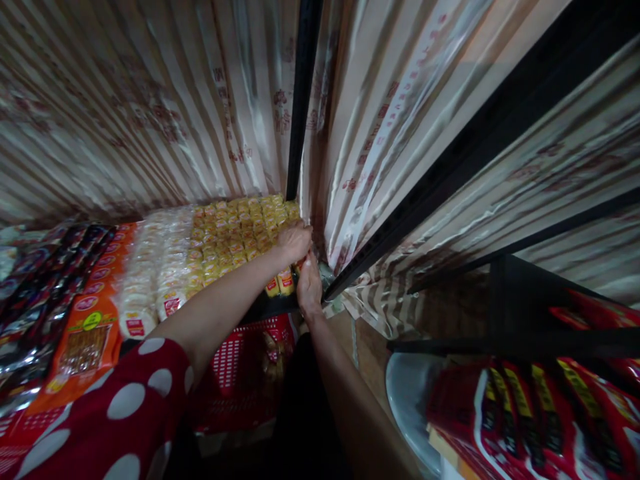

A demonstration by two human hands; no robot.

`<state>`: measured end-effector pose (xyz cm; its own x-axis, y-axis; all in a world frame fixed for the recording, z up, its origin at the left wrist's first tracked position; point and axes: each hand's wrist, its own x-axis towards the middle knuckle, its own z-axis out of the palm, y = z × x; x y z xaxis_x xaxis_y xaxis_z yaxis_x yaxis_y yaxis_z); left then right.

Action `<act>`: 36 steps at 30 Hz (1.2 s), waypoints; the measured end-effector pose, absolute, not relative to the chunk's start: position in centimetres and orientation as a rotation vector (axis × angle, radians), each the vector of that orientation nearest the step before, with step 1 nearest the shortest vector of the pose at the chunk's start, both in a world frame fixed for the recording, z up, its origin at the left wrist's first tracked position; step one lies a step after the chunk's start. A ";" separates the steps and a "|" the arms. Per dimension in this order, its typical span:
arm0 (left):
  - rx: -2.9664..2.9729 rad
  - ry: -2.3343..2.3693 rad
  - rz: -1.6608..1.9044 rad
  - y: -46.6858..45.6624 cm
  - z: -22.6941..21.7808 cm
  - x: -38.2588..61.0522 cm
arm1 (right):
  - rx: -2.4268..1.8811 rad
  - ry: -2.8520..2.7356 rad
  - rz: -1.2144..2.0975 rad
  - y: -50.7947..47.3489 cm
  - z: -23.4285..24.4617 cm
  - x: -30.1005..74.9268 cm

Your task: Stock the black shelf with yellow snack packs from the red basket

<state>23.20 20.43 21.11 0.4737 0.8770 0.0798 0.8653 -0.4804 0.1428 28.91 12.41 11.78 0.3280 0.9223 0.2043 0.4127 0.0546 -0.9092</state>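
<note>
My left hand (295, 243) is curled closed at the right end of the rows of yellow wrapped snacks (230, 230). Right beside it, my right hand (309, 285) points upward with its fingers pressed together, the fingertips meeting the left hand. Something small and dark reddish shows between the hands, too hidden to name. Below my left wrist, a few yellow packs with red labels (279, 283) stand at the front of the rows. White wrapped packs (165, 257) line up to the left of the yellow ones.
Orange packs (93, 320) and dark shiny packs (35, 300) lie further left. A red plastic crate (240, 373) sits below. Black shelf posts (304, 100) and striped curtains (240, 87) rise behind. At right are a grey basin (407, 393) and red packs (540, 413).
</note>
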 end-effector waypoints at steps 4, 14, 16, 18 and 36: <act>2.674 1.515 0.563 18.5 21.7 21.0 | -1.555 -1.244 0.485 10.9 12.2 28.3; 2.276 1.533 0.733 7.2 16.8 16.6 | -1.635 -1.496 0.205 6.1 9.3 25.8; 2.221 1.589 0.682 6.2 16.0 16.4 | -1.705 -1.512 0.214 6.2 9.0 25.6; 2.186 1.624 0.637 5.9 15.6 16.2 | -1.754 -1.519 0.216 6.5 9.1 25.6; 2.061 1.602 1.034 8.6 16.3 16.8 | -1.540 -1.452 0.142 5.9 9.7 26.1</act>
